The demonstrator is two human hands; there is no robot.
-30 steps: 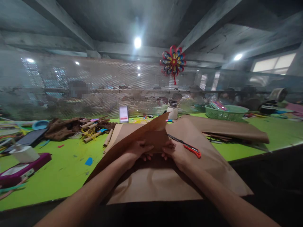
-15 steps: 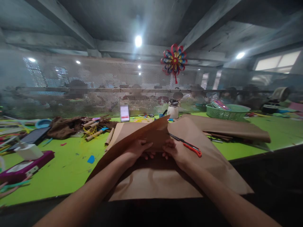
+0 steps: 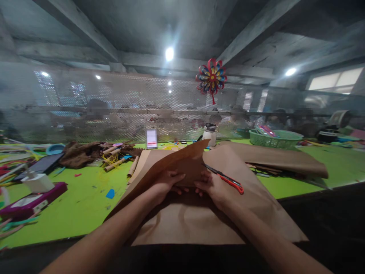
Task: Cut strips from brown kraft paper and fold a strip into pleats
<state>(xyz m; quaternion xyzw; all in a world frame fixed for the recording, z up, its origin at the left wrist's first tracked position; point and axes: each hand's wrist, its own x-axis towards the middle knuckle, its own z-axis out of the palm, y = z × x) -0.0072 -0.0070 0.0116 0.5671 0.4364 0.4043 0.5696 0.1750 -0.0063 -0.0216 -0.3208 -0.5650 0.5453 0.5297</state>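
A large sheet of brown kraft paper (image 3: 188,224) lies on the green table (image 3: 76,201) in front of me, its far part lifted and bent toward me as a flap (image 3: 182,161). My left hand (image 3: 167,182) pinches the flap's lower edge, fingers curled around it. My right hand (image 3: 212,186) grips the same edge just to the right, and it also holds red-handled scissors (image 3: 228,179) whose dark blades point up-left over the paper.
More brown paper (image 3: 279,158) is piled at the right. A green basket (image 3: 275,138), a white jar (image 3: 210,134), paper rolls (image 3: 116,160), a brown cloth (image 3: 80,154), a magenta case (image 3: 31,198) and a tablet (image 3: 42,163) stand around. A perforated screen (image 3: 128,106) closes the back.
Both hands keep their hold on the flap with hardly any shift. The view has tilted slightly, so everything sits a little lower and to the right.
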